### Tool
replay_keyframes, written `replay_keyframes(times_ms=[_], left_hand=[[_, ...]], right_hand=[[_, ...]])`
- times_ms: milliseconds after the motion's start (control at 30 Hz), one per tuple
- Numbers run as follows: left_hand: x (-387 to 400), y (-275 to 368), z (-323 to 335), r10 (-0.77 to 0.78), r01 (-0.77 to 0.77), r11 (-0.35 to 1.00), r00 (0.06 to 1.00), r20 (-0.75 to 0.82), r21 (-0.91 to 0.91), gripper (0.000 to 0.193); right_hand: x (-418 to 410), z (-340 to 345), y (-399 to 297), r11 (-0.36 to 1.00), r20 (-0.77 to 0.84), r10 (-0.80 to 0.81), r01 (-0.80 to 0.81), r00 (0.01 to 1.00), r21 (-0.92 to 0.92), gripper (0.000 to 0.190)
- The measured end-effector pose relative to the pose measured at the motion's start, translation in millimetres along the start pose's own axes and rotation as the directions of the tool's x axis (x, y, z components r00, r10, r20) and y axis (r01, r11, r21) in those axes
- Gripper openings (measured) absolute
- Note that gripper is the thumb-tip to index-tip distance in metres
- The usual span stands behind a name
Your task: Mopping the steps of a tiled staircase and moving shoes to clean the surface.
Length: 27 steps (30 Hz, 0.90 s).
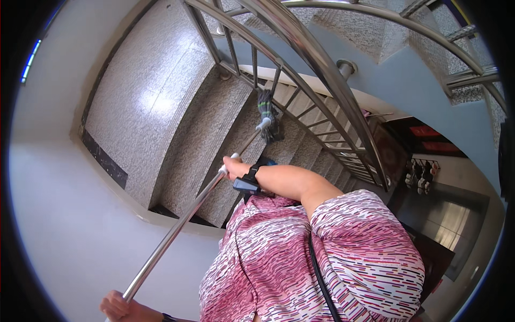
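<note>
A mop with a shiny metal pole [177, 229] runs diagonally across the head view. My right hand [232, 167] grips the pole near a white collar, about halfway up. A device is strapped to that wrist. Lower left, my left hand [116, 306] is closed around the pole near its other end. The grey string mop head [266, 110], banded with green, hangs from a white socket [264, 124]. It rests against a speckled stone stair step [243, 116] at the foot of the railing; part of its underside is hidden.
A stainless steel railing [314, 52] curves along the open side of the stairs. A speckled landing [161, 76] lies above the steps, bordered by a white wall [72, 209]. Past the railing, shoes hang on a rack [421, 175] near a dark floor mat [446, 219].
</note>
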<state>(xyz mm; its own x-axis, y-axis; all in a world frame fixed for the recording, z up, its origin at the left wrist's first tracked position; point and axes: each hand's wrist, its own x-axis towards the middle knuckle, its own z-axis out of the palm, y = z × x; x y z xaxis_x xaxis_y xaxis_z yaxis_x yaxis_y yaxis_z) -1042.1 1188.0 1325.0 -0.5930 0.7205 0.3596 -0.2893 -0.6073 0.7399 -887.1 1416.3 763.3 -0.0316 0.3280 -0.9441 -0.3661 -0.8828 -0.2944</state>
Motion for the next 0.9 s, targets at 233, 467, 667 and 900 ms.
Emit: replay_keyframes(times_ms=[233, 467, 667, 900], left_hand=[[2, -4, -7, 0.029, -0.024, 0.994, 0.999, -0.039, 0.105, 0.03], [19, 11, -14, 0.003, 0.009, 0.996, 0.992, 0.129, -0.09, 0.034], [18, -2, 7, 0.03, -0.005, 0.992, 0.979, 0.202, -0.126, 0.038], [-11, -111, 10, -0.233, 0.118, 0.948, 0.89, 0.393, 0.295, 0.029]], right_hand=[[-18, -62, 0, 0.997, -0.065, 0.071, -0.072, 0.995, -0.025, 0.036], [-65, -57, -37, 0.953, 0.109, 0.12, -0.145, 0.987, 0.265, 0.025], [-64, -34, -102, 0.9, 0.089, -0.076, 0.03, 0.993, 0.434, 0.025], [33, -45, -93, 0.964, 0.009, -0.001, -0.002, 1.0, 0.267, 0.027]])
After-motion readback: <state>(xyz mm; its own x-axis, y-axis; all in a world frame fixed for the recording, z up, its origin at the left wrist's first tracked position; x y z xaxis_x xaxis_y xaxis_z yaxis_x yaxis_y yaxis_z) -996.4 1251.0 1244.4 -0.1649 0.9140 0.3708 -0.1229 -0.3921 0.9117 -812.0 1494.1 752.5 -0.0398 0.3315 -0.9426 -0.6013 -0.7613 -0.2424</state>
